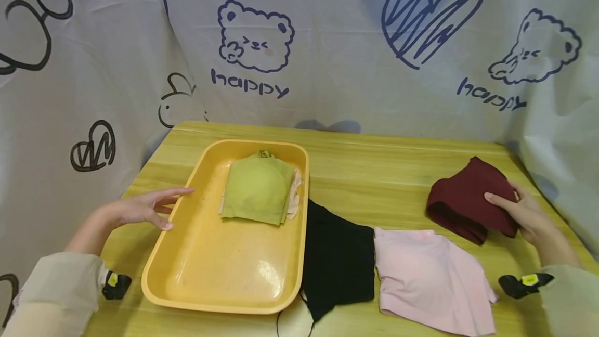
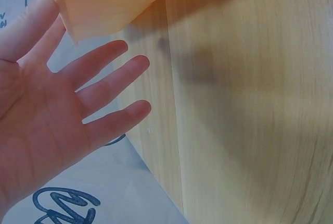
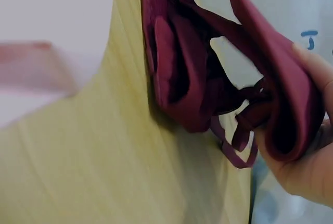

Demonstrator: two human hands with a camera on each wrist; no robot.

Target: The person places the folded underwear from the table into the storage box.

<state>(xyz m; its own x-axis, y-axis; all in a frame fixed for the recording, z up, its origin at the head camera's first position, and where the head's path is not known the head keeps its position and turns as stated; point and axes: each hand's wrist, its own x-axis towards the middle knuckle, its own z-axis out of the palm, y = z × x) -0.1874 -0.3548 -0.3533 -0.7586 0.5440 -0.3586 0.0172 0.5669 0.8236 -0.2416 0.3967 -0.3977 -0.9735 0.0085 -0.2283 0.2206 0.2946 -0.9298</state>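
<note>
At the right of the table, my right hand [image 1: 529,212] grips one end of a maroon bra [image 1: 472,199], thumb on top. In the right wrist view the maroon bra [image 3: 182,73] hangs in folds with thin straps dangling below. My left hand [image 1: 140,209] is at the left rim of a yellow plastic tray [image 1: 224,295], its index finger reaching over the edge. Seen from the left wrist, the other fingers are spread and straight beside the tray wall [image 2: 99,10]. A folded yellow-green bra [image 1: 257,189] lies in the tray's far end, over a beige cloth [image 1: 294,196].
Right of the tray lies a black garment [image 1: 341,259] with a thin strap, partly hidden by the tray's rim. Beside it a pink garment [image 1: 426,274] is spread on the wooden table [image 1: 374,170]. A white curtain [image 1: 337,40] with drawings hangs behind the table.
</note>
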